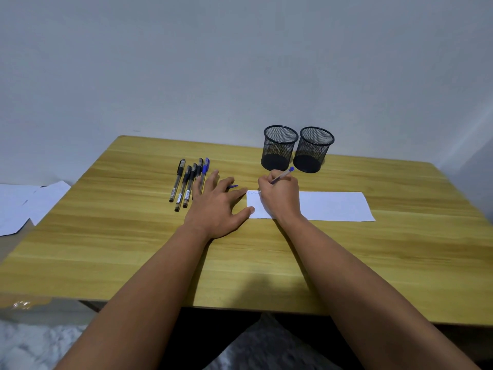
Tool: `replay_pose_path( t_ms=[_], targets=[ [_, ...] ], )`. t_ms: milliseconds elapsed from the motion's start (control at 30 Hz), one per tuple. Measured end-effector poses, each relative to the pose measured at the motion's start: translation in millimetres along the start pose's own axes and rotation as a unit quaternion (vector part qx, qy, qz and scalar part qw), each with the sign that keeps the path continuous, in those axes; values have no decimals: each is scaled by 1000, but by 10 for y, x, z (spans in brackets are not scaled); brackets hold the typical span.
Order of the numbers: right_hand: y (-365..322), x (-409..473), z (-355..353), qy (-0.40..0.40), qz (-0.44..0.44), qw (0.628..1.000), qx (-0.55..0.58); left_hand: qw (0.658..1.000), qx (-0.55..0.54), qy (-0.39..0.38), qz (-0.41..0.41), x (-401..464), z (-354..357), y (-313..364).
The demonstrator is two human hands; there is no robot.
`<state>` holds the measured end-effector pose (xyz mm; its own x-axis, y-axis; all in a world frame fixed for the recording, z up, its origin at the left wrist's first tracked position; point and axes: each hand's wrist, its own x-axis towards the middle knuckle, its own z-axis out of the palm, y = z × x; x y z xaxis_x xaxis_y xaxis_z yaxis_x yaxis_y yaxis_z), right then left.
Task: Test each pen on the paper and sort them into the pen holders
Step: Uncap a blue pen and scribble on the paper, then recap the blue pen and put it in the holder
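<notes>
Right hand (pixel 280 194) curled round a blue-ended pen (pixel 283 175), tip down on the left end of the white paper strip (pixel 333 205), faint marks just beside the tip. Left hand (pixel 217 206) flat with fingers spread on the wooden surface (pixel 133 236), thumb tip touching the paper's left edge, blue pen cap (pixel 233 186) just beyond its fingers. Left of the paper, a row of capped pens (pixel 186 182). Behind the paper, two black mesh pen holders (pixel 297 148) side by side. Well left of the paper, past the surface edge, loose white sheets (pixel 21 204).
</notes>
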<state>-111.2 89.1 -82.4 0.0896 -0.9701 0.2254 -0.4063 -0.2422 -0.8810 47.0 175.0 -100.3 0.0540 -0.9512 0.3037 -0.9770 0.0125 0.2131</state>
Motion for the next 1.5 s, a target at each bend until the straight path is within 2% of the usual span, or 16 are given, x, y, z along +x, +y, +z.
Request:
replay_pose_path(
  t_ms=[333, 500, 633, 767, 900, 1033, 1200, 1300, 1400, 1500],
  targets=[
    [-19, -4, -5, 28, 13, 1000, -4, 1000, 0, -10, -4, 5, -19, 6],
    [-1, 67, -43, 49, 99, 985, 131, 1000, 3, -13, -4, 5, -33, 10],
    [-51, 130, -90, 6, 150, 968, 201, 1000, 7, -20, -5, 11, -33, 3],
    [-147, 165, -185, -48, 186, 958, 214, 1000, -25, -10, 5, -2, -74, 17],
    [-344, 228, -339, -25, 154, 963, 218, 997, -46, 49, -44, 67, -160, -78],
    [-411, 169, -456, -9, 127, 966, 226, 993, 9, 35, -112, 130, -175, -183],
    [-368, 112, -587, -95, 170, 956, 218, 994, 13, 67, -91, 159, -117, -171],
    [-385, 66, -677, -105, 176, 955, 214, 995, 31, 66, -70, 184, -221, -106],
    [-437, 29, -801, -101, 146, 962, 208, 993, -48, 82, -66, 187, -407, 16],
    [-489, -37, -926, -119, 105, 964, 212, 986, -148, 57, -58, 232, -556, 90]
  ],
)
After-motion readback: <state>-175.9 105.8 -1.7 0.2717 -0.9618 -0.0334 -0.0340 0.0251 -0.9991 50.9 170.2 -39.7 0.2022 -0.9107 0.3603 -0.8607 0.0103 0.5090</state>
